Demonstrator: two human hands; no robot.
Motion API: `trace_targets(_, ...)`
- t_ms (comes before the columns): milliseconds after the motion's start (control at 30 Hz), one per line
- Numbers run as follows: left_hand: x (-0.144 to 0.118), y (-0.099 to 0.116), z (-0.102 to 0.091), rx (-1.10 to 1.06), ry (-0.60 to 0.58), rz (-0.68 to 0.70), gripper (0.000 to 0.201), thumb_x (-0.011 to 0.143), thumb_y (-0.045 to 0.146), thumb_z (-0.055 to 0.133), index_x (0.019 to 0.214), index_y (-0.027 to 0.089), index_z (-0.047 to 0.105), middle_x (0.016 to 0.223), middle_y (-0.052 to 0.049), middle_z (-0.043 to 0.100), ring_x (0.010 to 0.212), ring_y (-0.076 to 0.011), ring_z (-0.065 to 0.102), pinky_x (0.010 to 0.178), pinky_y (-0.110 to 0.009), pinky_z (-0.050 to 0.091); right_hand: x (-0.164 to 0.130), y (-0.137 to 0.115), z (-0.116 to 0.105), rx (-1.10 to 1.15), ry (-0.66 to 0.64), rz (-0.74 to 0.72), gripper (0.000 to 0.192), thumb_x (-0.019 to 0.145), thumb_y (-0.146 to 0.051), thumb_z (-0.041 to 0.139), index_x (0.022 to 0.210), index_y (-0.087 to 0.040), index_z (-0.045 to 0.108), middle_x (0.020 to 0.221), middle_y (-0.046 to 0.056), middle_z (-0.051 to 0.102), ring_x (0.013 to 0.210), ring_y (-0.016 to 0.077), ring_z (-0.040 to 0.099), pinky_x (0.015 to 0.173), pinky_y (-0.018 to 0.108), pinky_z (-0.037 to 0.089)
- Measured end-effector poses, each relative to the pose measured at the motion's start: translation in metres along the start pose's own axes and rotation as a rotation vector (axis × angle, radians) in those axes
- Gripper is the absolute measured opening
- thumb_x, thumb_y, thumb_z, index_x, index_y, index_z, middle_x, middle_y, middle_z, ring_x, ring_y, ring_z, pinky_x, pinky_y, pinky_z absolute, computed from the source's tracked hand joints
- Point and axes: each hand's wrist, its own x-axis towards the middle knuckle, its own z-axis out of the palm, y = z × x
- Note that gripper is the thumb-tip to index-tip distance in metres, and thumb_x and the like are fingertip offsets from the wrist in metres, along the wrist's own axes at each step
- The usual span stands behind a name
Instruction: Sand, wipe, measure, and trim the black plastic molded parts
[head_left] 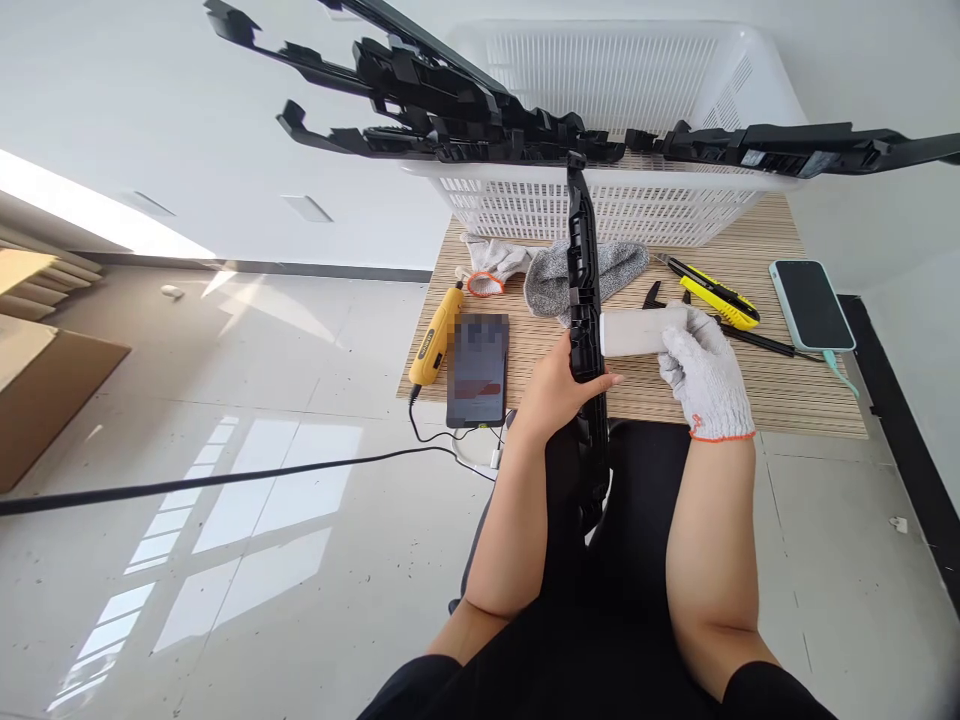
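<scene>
My left hand (556, 390), bare, is wrapped around a long black plastic trim piece (583, 265). The piece stands nearly upright in view, its lower end over my lap and its top in front of the basket. In a white knit glove with an orange cuff, my right hand (705, 370) grips a flat white rectangular piece (637, 332). That piece's left end is against or very close to the trim's right edge; I cannot tell whether they touch. Behind the trim lies a grey cloth (551, 280), partly hidden. A spare white glove (499, 262) rests beside it.
A white plastic basket (517, 208) with several black trim parts (465, 100) across it stands at the table's back. A yellow corded tool (436, 335), a tablet-like device (478, 370), a yellow utility knife (716, 292), black calipers (757, 340) and a phone (811, 305) lie on the table (787, 400).
</scene>
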Motion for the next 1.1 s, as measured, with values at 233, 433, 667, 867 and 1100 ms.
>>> trace_targets(233, 0.001, 0.000, 0.002, 0.022, -0.002, 0.013, 0.049, 0.078, 0.035, 0.080, 0.120, 0.023, 0.058, 0.106, -0.004, 0.075, 0.100, -0.0250, 0.070, 0.086, -0.034, 0.053, -0.005, -0.001, 0.010, -0.059, 0.025, 0.027, 0.046, 0.073, -0.036, 0.074, 0.117, -0.027, 0.064, 0.072, -0.005, 0.055, 0.050, 0.0046, 0.045, 0.039, 0.016, 0.028)
trace_targets(433, 0.002, -0.002, 0.003, 0.050, 0.005, 0.016, 0.058, 0.076, 0.038, 0.082, 0.127, 0.025, 0.058, 0.105, -0.004, 0.076, 0.099, -0.0261, 0.070, 0.084, -0.034, 0.052, -0.005, 0.000, 0.018, -0.071, 0.095, -0.033, 0.038, 0.075, -0.040, 0.072, 0.108, -0.023, 0.065, 0.067, -0.005, 0.054, 0.050, 0.0056, 0.045, 0.041, 0.017, 0.034)
trace_targets(667, 0.002, 0.000, 0.002, 0.083, 0.008, 0.016, 0.060, 0.076, 0.041, 0.081, 0.129, 0.025, 0.058, 0.113, -0.004, 0.075, 0.103, -0.0268, 0.069, 0.084, -0.033, 0.052, -0.005, 0.001, 0.018, -0.087, 0.141, -0.039, 0.036, 0.076, -0.039, 0.071, 0.106, -0.021, 0.066, 0.068, -0.003, 0.057, 0.052, 0.0063, 0.048, 0.043, 0.018, 0.037)
trace_targets(867, 0.001, 0.001, 0.002, 0.092, 0.018, 0.032, 0.064, 0.074, 0.043, 0.083, 0.130, 0.025, 0.058, 0.115, -0.004, 0.074, 0.104, -0.0270, 0.069, 0.085, -0.033, 0.052, -0.004, 0.003, 0.019, -0.092, 0.040, -0.012, 0.037, 0.075, -0.037, 0.071, 0.107, -0.020, 0.066, 0.070, -0.003, 0.058, 0.053, 0.0063, 0.050, 0.043, 0.018, 0.038)
trace_targets(1100, 0.001, 0.000, 0.003, 0.048, 0.017, 0.064, 0.062, 0.073, 0.041, 0.085, 0.126, 0.023, 0.060, 0.128, -0.007, 0.070, 0.121, -0.0291, 0.063, 0.097, -0.035, 0.050, -0.007, 0.004, 0.024, -0.214, -0.065, -0.007, 0.041, 0.075, -0.041, 0.073, 0.109, -0.020, 0.066, 0.071, -0.002, 0.061, 0.054, 0.0082, 0.053, 0.043, 0.019, 0.040)
